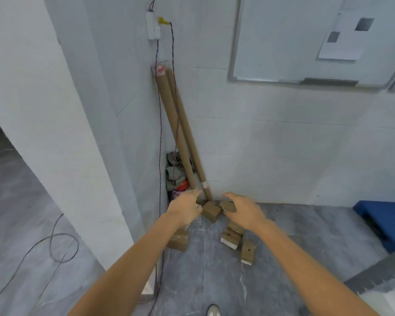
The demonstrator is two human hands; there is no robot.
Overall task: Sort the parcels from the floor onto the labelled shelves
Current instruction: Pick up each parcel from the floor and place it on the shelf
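Two hands are down near the corner, and the next move turns on the little square parcel [211, 212] sitting on the floor [203, 281] right between them. It's just beside both, though the left hand [185, 209] looks a hair nearer. It sits cornerwise, one corner pointing back at me. Left hand is loosely open with nothing in it as far as I can see, fingertips up by the foot of the leaning cardboard tubes [180, 133]. Right hand [244, 213] is curled over a flat brown parcel [228, 205] — looks like a grip. More parcels [230, 239] lie nearer me, below the right wrist.
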